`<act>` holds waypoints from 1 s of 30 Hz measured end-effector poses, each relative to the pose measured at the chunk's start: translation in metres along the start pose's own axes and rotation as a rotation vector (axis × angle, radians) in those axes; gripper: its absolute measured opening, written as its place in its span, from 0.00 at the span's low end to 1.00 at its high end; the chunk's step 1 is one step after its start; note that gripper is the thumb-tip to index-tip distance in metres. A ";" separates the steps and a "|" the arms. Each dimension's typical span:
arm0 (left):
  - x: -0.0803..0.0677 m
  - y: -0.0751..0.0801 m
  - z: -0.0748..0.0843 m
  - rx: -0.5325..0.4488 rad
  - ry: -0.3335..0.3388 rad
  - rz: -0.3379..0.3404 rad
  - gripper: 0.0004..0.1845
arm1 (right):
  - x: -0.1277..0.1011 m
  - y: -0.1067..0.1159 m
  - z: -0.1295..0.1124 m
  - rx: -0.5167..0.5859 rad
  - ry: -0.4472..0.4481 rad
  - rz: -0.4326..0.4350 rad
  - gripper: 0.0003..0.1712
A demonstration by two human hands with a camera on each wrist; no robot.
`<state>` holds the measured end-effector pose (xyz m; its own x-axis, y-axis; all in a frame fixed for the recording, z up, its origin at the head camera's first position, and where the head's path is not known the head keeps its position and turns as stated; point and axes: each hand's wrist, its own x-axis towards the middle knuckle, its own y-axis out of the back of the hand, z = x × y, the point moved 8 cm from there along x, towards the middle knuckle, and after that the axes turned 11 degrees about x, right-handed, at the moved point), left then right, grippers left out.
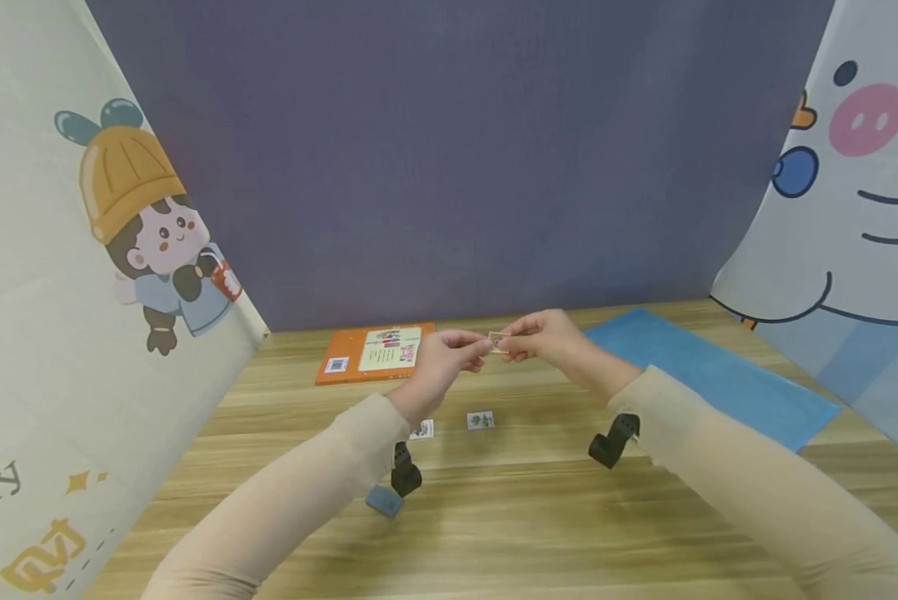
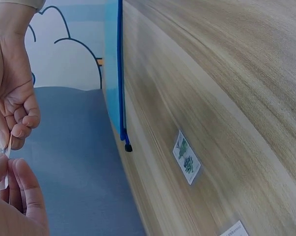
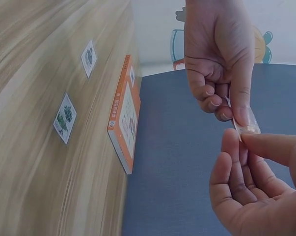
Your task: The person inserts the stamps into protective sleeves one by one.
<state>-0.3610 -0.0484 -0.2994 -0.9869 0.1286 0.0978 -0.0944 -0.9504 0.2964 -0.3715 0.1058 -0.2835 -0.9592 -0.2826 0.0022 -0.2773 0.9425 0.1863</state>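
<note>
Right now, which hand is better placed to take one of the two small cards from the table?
Probably the left hand. Both hands pinch the small clear sleeve above the table, but the two cards lie under and beside the left wrist; the right hand is farther off.

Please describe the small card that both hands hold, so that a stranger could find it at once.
Above the wooden table, in front of the orange book, the left hand and right hand meet. Pinched between their fingertips is the small card. Unlike the two picture cards lying flat on the table, it is held in the air.
</note>
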 end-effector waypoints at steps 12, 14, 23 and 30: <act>0.002 0.000 0.000 0.043 0.011 -0.006 0.11 | 0.003 -0.002 -0.002 -0.016 -0.027 -0.031 0.18; 0.002 0.000 0.001 0.044 0.012 -0.005 0.11 | 0.003 -0.003 -0.002 -0.007 -0.020 -0.038 0.19; 0.002 0.003 -0.001 0.006 0.018 0.009 0.11 | 0.005 0.002 0.002 -0.016 0.001 -0.032 0.17; 0.002 0.000 0.000 -0.008 0.012 0.007 0.12 | 0.003 -0.002 0.001 0.000 0.023 -0.042 0.15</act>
<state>-0.3629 -0.0486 -0.2995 -0.9890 0.1185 0.0880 -0.0886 -0.9534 0.2884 -0.3738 0.1038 -0.2848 -0.9452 -0.3261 0.0171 -0.3174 0.9297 0.1871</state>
